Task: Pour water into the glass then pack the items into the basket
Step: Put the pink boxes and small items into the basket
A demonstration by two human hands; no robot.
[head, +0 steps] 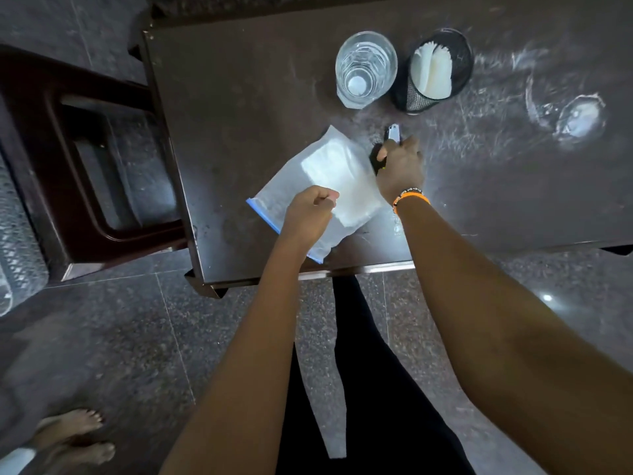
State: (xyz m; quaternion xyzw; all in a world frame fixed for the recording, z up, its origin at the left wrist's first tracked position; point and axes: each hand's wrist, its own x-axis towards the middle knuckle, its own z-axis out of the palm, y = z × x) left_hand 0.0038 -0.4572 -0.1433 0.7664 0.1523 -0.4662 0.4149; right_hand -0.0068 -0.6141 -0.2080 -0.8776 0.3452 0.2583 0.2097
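A clear zip bag with a blue seal and white folded contents lies near the table's front edge. My left hand is curled over the bag's near part and pinches it. To its right, my right hand grips a small black and silver tool, a stapler by its look, whose metal tip pokes out beyond the fingers. A clear glass with water stands at the back. Beside it stands a black mesh cup with white paper pieces inside.
The dark table has a wet patch and smears at the right. A dark brown plastic chair stands left of the table. A mesh basket shows at the far left edge. Another person's bare feet stand on the floor.
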